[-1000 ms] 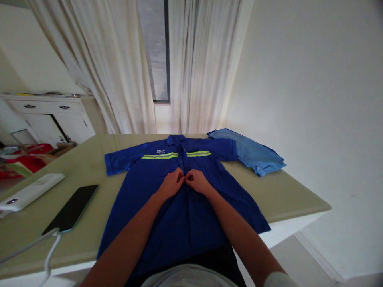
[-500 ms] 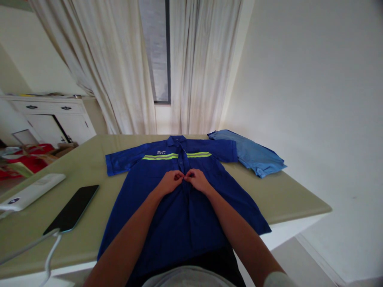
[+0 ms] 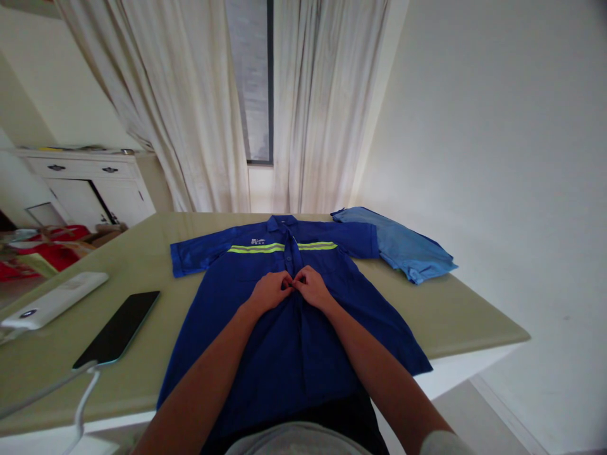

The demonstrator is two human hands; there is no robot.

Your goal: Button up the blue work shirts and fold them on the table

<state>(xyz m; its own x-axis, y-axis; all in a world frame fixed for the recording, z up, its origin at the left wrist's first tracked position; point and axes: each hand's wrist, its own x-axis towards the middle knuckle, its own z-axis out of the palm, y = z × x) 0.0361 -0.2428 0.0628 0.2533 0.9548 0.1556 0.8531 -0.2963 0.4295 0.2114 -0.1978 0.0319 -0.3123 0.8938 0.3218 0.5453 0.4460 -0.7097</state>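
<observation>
little has moved since the earlier frame: the head view swings slightly to the left, while both hands keep their position on the shirt front. left hand (image 3: 272,291): thumb and forefinger drawn together in a pinch on the front placket, with next to no gap. right hand (image 3: 312,288): likewise pinched at the same spot, its fingertips meeting those of the left. both have hold of the blue short-sleeved work shirt (image 3: 288,344); whether a button sits between the fingers is hidden.

the shirt lies spread on the olive-green tabletop (image 3: 462,316), collar at the far end, sleeves out to either side, hem reaching past the near edge. a yellow-green and grey reflective stripe (image 3: 317,246) crosses the chest, with a white logo (image 3: 258,241) above it on the left. one button shows on the placket above the hands.

at the right sleeve's end lies a light blue garment (image 3: 417,246). on the left lie a dark-screened phone (image 3: 118,330), a white cable (image 3: 80,411) at its near end, and, beyond it, a white oblong device (image 3: 61,297).
</observation>
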